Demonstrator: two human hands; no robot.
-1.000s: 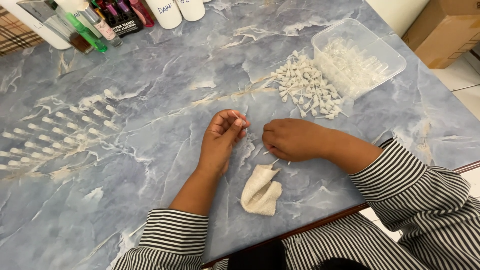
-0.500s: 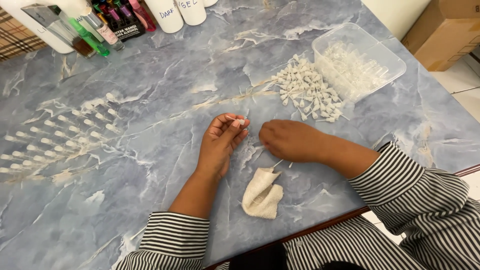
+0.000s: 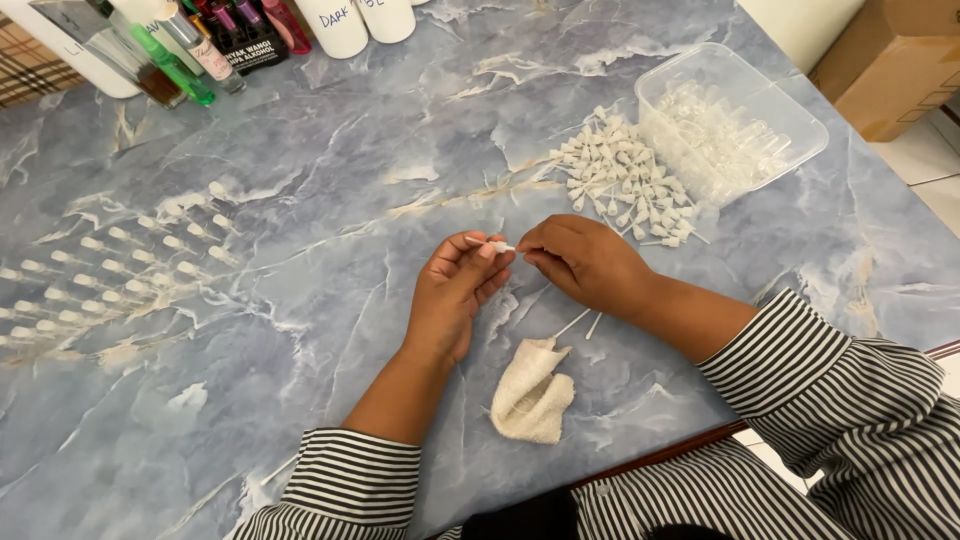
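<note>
Since a moment ago the left hand [image 3: 455, 295] has lifted its small white pump piece [image 3: 497, 246] higher, fingertips pinched shut on it, while the right hand [image 3: 585, 262], closed on its tube end, meets it just above the cloth [image 3: 530, 395] on the surface [image 3: 330, 150].

One clear plastic tub [image 3: 800, 130], one folded cloth [image 3: 530, 395], two hands, two white bottles [image 3: 355, 20].

There is one camera, worn on the person's head, and it looks steeply down at the blue marble tabletop [image 3: 300, 330]. It is close, so the near edge of the tabletop and the striped sleeves fill the bottom. The far side of the tabletop, with bottles [image 3: 200, 45], sits at the top.
</note>
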